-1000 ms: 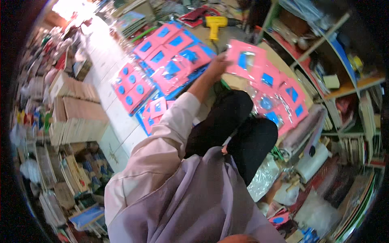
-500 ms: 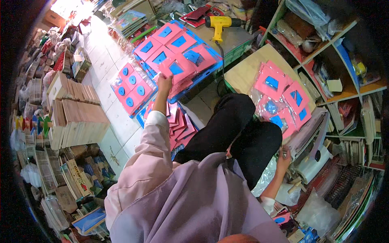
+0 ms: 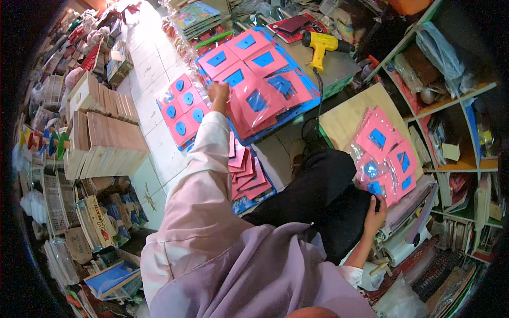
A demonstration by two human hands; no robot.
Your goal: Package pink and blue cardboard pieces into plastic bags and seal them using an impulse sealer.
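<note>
Pink boards [image 3: 254, 87]: square pink panels, each with a blue geometric inset at centre, several wrapped in clear film. They lie flat and overlapping in a spread stack on a blue base on the floor. The left hand [image 3: 218, 91] rests on the stack's left edge.
</note>
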